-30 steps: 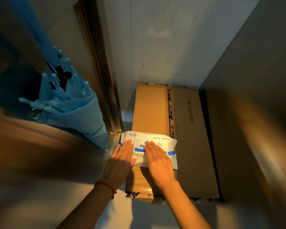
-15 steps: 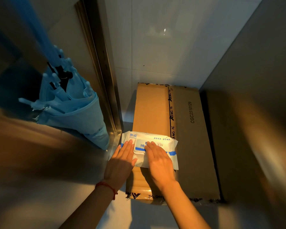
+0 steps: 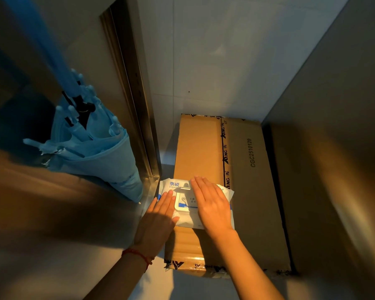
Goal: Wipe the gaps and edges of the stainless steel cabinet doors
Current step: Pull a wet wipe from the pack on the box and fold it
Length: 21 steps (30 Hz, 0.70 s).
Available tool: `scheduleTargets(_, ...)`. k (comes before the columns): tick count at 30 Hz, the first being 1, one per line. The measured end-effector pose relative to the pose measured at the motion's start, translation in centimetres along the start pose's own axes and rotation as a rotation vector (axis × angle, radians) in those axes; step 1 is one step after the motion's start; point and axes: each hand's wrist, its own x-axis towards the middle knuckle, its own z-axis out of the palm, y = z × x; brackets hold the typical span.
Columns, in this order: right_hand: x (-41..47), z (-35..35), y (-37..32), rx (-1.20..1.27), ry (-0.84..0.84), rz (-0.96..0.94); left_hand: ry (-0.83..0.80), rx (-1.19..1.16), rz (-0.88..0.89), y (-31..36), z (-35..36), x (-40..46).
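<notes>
A white and blue pack of wet wipes point(image 3: 173, 187) lies on a cardboard box point(image 3: 245, 191) on the floor. My left hand point(image 3: 156, 221) rests flat on the pack's left side, fingers straight. My right hand point(image 3: 212, 202) lies flat over the right part of the pack and its plastic lid point(image 3: 185, 202), fingers straight. The stainless steel cabinet door point(image 3: 30, 213) fills the left, its vertical edge strip point(image 3: 136, 118) running down to the pack's corner. Another steel panel point(image 3: 333, 148) stands on the right.
A folded light blue umbrella point(image 3: 91, 152) leans against the left steel door, tip down near the pack. White wall tiles point(image 3: 214, 61) stand behind the box. The box sits tight between the two steel surfaces.
My right hand has slid forward over the lid toward the pack's far edge. My left hand stays on the pack's left side.
</notes>
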Motion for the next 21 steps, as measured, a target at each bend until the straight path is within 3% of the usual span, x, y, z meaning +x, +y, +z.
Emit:
scheduleTargets(16,2.6,0.5,0.8,-0.059,-0.173,0.075,0.005,-0.073,-0.009,0.0,-0.8,0.1)
scheduleTargets(21,2.1,2.1,1.9,-0.011,-0.434,0.074,0.046,-0.135,-0.016,0.2,-0.9,0.1)
